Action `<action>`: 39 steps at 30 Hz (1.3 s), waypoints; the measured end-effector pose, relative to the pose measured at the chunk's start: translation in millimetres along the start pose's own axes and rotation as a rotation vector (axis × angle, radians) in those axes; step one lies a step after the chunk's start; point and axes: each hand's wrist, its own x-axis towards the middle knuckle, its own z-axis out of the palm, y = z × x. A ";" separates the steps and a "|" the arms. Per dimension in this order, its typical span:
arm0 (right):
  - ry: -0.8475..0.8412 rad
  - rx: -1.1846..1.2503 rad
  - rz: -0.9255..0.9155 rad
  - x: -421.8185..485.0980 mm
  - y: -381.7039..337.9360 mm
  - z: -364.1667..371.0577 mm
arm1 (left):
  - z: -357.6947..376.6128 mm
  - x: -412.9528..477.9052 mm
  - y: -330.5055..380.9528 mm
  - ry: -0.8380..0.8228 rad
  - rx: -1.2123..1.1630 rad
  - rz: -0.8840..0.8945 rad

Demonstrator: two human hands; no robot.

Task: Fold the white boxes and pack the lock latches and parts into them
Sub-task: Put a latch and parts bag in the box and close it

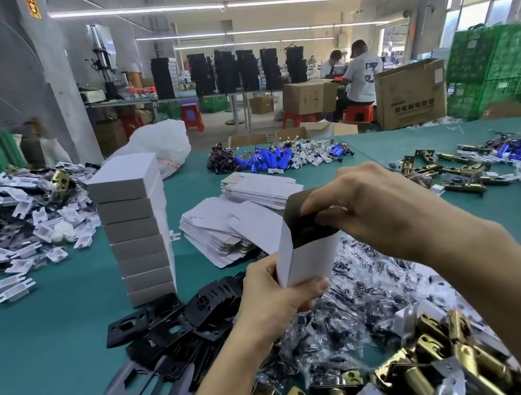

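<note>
While the left hand (281,301) pinches the upright thin white cardboard box (308,258) low, mid-air, the right hand (369,209) with curled fingers feeds a flat black metal plate (305,222) into its top; likely light, crushable, so grip corners.

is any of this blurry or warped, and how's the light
Head view: the white box, left hand and right hand are fairly sharp; the green crates at right smear with blur; the ceiling light strips bow from wide-angle distortion; the windows are blown out.
</note>
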 end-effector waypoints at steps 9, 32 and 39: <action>-0.231 -0.141 0.011 24.2 -11.9 1.0 | 0.7 -2.5 3.5 0.003 0.013 -0.008; -0.266 -0.050 0.490 4.0 51.6 54.4 | -2.2 1.8 5.1 0.255 -0.196 -0.107; -0.397 -0.128 0.492 -2.9 65.4 93.7 | -0.8 0.5 3.7 0.193 -0.185 -0.059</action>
